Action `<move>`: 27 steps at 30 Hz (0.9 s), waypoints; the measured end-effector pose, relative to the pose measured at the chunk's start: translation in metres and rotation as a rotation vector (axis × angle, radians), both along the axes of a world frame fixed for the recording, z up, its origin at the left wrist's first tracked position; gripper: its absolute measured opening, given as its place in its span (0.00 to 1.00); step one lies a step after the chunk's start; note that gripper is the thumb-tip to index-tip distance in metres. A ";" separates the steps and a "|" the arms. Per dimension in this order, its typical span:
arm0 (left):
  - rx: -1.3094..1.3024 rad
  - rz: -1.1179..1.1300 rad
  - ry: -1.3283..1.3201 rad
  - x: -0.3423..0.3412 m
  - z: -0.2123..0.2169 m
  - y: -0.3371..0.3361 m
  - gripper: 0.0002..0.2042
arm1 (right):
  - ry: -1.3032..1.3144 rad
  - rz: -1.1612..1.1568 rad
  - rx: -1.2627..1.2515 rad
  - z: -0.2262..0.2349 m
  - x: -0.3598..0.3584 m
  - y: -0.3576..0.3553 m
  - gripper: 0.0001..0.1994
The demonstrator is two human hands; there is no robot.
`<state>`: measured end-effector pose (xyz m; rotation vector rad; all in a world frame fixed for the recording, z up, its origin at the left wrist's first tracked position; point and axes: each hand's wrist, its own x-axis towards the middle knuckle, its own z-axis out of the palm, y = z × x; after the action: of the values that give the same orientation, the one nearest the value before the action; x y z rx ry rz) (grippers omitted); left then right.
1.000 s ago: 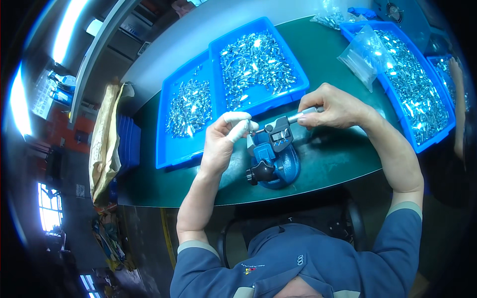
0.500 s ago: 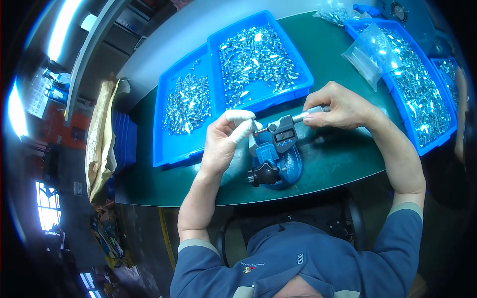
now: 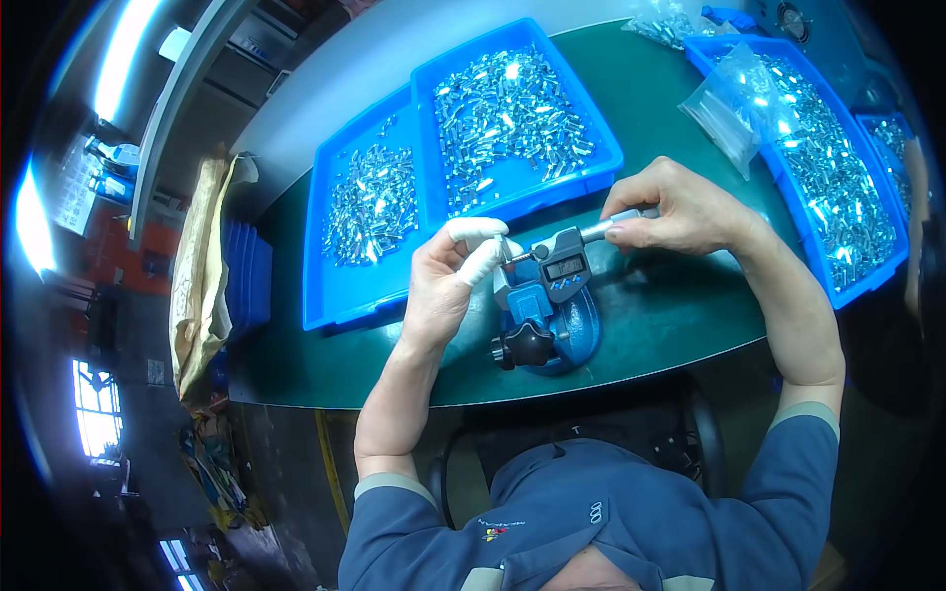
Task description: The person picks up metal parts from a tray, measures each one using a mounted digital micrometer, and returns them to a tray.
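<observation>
A digital micrometer with a small display sits clamped in a blue stand with a black knob. My left hand has white covers on the thumb and forefinger. Those two fingertips pinch a small shiny metal part at the micrometer's measuring gap; the fingers hide most of it. My right hand is closed round the micrometer's silver thimble, thumb below and forefinger above.
Two blue trays of small metal parts lie beyond my hands. At the right is another filled blue tray, with a clear plastic bag over its edge. Stacked blue bins and brown paper stand left of the green table.
My right hand's fingers have shifted slightly on the thimble. My left hand stays at the measuring gap, almost unmoved.
</observation>
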<state>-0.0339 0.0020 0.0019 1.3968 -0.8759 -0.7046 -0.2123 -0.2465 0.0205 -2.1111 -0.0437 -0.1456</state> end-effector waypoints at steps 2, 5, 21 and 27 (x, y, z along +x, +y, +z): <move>0.006 -0.003 0.014 -0.001 0.000 0.001 0.09 | 0.025 0.003 0.011 0.001 0.000 0.000 0.18; 0.008 0.014 0.008 -0.001 -0.001 0.000 0.09 | 0.027 -0.005 0.011 -0.001 0.000 0.000 0.19; -0.003 0.018 0.053 -0.003 -0.003 0.002 0.11 | 0.031 0.004 0.051 -0.001 0.000 0.001 0.19; 0.029 0.011 0.083 -0.004 -0.002 0.001 0.12 | 0.042 -0.011 0.054 0.000 -0.001 0.001 0.18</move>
<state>-0.0380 0.0030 -0.0001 1.3878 -0.7947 -0.7641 -0.2134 -0.2451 0.0208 -2.0598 -0.0034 -0.1075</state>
